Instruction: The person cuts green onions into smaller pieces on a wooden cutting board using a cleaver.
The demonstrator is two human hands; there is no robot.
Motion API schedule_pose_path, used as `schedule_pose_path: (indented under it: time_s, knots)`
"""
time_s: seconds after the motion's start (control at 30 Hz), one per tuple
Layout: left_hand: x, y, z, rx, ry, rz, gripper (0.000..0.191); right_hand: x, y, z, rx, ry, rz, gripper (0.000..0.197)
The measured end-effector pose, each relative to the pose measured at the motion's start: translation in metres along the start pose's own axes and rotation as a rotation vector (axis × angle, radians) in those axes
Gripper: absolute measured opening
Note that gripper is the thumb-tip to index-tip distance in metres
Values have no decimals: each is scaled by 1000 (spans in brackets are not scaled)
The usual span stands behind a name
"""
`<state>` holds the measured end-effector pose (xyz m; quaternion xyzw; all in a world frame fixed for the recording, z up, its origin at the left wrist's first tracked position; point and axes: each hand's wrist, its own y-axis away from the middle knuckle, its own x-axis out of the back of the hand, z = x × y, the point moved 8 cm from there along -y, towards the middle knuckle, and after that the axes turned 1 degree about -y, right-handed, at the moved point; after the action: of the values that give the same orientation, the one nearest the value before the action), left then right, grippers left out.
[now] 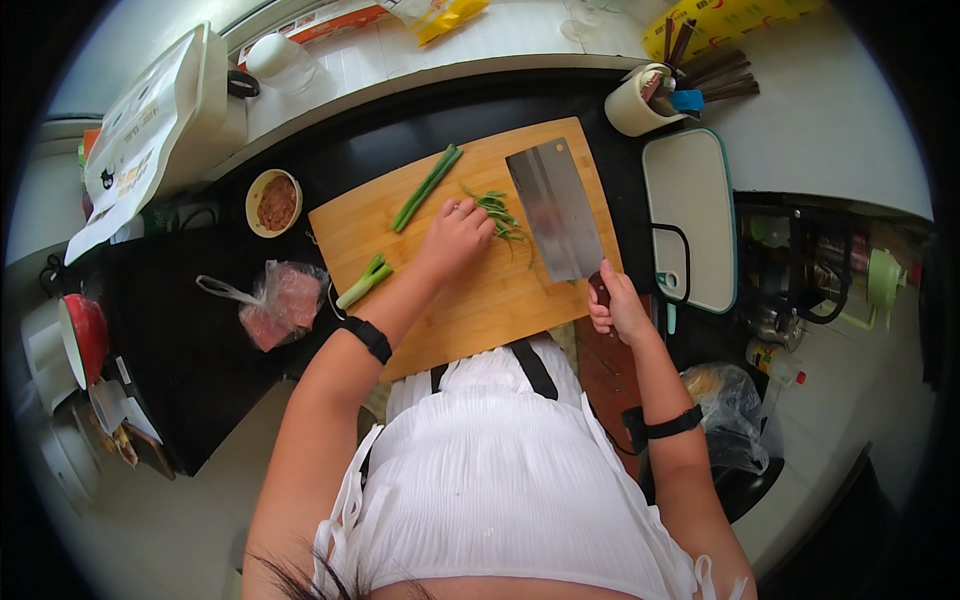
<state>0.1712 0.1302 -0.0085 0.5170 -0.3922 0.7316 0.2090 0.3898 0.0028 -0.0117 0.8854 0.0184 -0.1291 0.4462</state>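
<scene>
My right hand (619, 304) grips the dark wooden handle of a cleaver (556, 214), whose broad blade lies over the right part of a wooden cutting board (480, 319). My left hand (459, 236) rests at the middle of the board, its fingertips at a small pile of cut green scallion (496, 214); whether they pinch any of it is hidden. Left of the pile lie long green scallion stalks (427, 187). A short, pale scallion piece (365, 281) lies near the board's left edge.
Left of the board are a bowl of minced meat (276, 202) and a plastic bag of meat (281, 304). A utensil holder (637, 105) and a pale rectangular board or tray (690, 217) stand on the right. A red bowl (86, 337) is at far left.
</scene>
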Motion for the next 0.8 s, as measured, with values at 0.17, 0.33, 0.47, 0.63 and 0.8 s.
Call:
schedule_pose_path:
  time_s: [0.17,0.33,0.47,0.63,0.8]
  knots:
    - [2,-24,-13,87,39,96,10,5,6,-2,46,-71,44,61]
    - [11,-25,-3,4,118,12,14,12,14,4,69,-159,71,61]
    - [7,-32,12,19,177,-44,16,15,17,13,102,-186,101,61]
    - [-7,-44,15,96,173,-87,11,14,21,16,109,-231,102,62]
    - [-5,-44,0,139,113,-45,12,31,32,15,158,-282,150,62]
